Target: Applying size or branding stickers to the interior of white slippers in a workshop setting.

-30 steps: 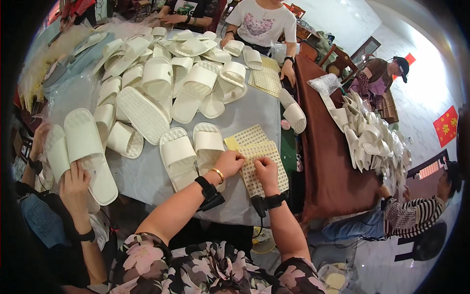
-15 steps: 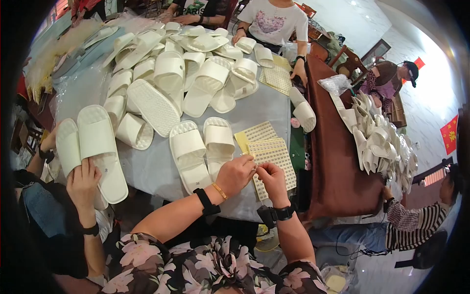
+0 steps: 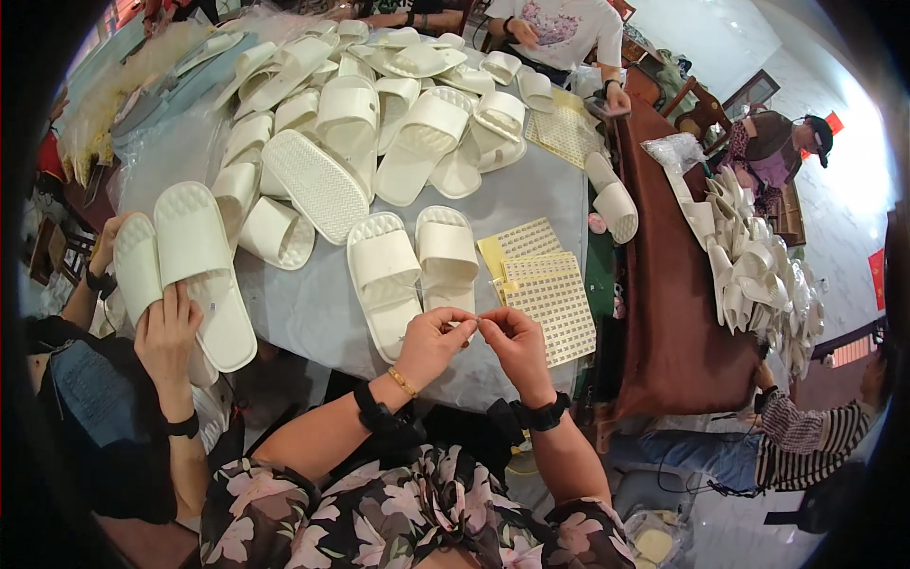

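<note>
My left hand [image 3: 431, 353] and my right hand [image 3: 517, 349] meet fingertip to fingertip over the near edge of the table, both closed in a pinch. Whatever lies between the fingertips is too small to make out. Just beyond my left hand is a pair of cream slippers, the left slipper [image 3: 387, 289] and the right slipper [image 3: 448, 251], sole down with toes pointing away. My left fingers cover part of their heel ends. To the right of my right hand lie overlapping yellow-backed sheets of small printed stickers [image 3: 552, 318].
A large heap of cream slippers [image 3: 346, 119] covers the far table. At left, a co-worker's hand [image 3: 169, 332] holds a slipper pair [image 3: 204, 275]. More sticker sheets [image 3: 566, 130] lie far right, near a person in a white T-shirt [image 3: 559, 33]. Bagged slippers [image 3: 754, 256] pile on a brown surface [image 3: 664, 332].
Both my hands have moved left off the sticker sheets, towards the slipper pair, still pinched together. The whole view has shifted slightly. The person in the white T-shirt has raised a hand.
</note>
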Demonstrator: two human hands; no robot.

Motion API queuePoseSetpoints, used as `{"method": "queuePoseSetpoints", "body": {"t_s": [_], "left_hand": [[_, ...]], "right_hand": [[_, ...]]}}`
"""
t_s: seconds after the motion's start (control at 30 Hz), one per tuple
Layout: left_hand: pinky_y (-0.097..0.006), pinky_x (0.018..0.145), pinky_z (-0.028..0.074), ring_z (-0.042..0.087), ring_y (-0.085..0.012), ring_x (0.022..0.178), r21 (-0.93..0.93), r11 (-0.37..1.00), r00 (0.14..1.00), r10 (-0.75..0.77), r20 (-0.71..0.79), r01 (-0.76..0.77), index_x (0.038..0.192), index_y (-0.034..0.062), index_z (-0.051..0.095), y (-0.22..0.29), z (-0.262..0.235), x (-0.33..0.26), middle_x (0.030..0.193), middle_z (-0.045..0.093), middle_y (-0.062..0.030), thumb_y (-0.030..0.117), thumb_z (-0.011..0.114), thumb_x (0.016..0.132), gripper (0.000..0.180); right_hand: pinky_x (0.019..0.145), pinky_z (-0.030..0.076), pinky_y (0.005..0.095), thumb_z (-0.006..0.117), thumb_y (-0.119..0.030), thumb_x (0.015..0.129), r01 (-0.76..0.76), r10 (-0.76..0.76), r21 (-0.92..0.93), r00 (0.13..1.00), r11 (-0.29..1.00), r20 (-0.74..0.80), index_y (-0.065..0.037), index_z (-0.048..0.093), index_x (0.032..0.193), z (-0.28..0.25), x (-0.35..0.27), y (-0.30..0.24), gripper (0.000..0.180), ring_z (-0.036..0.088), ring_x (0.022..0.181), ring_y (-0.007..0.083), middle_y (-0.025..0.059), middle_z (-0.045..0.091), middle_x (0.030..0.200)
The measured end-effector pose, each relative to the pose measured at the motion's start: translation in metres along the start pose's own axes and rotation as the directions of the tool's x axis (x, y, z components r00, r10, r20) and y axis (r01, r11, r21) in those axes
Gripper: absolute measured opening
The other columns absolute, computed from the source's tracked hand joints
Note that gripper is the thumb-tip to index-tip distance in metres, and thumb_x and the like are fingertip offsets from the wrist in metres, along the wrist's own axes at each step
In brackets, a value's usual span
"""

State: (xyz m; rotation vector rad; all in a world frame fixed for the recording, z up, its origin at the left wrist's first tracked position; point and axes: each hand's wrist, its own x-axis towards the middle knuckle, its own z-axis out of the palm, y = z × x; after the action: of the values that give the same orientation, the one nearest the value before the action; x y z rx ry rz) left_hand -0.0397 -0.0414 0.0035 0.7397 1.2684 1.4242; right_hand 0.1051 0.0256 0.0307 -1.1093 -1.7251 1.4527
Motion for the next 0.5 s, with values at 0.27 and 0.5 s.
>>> {"method": "queuePoseSetpoints", "body": {"t_s": [0.27,0.5], "left_hand": [[-0.02,0.06,0.048,0.061,-0.0051,0.068,0.085,0.996,0.999,-0.03,-0.013,0.031,0.103,-0.0005,0.07,0.008,-0.015,-0.007,0.08,0.069,-0.0014,0.016,0.068,0.091,0.021],[-0.035,0.084,0.048,0.061,-0.0253,0.098,0.77,0.376,0.778,0.582,0.236,-0.515,0.112,0.0067,0.068,0.018,-0.033,0.005,0.109,0.066,-0.0093,0.009,0.066,0.083,0.029]], "right_hand": [[0.056,0.044,0.0207,0.068,-0.005,0.086,0.081,-0.085,-0.048,0.992,0.996,-0.096,0.001,0.066,0.088,0.023,-0.002,0.001,0.007,0.055,0.063,0.0027,-0.0011,0.063,0.071],[0.058,0.045,0.0218,0.066,-0.005,0.086,0.101,-0.11,-0.071,0.982,0.992,-0.153,0.001,0.065,0.086,0.016,0.018,0.01,0.006,0.055,0.063,0.0037,0.0001,0.063,0.069]]}}
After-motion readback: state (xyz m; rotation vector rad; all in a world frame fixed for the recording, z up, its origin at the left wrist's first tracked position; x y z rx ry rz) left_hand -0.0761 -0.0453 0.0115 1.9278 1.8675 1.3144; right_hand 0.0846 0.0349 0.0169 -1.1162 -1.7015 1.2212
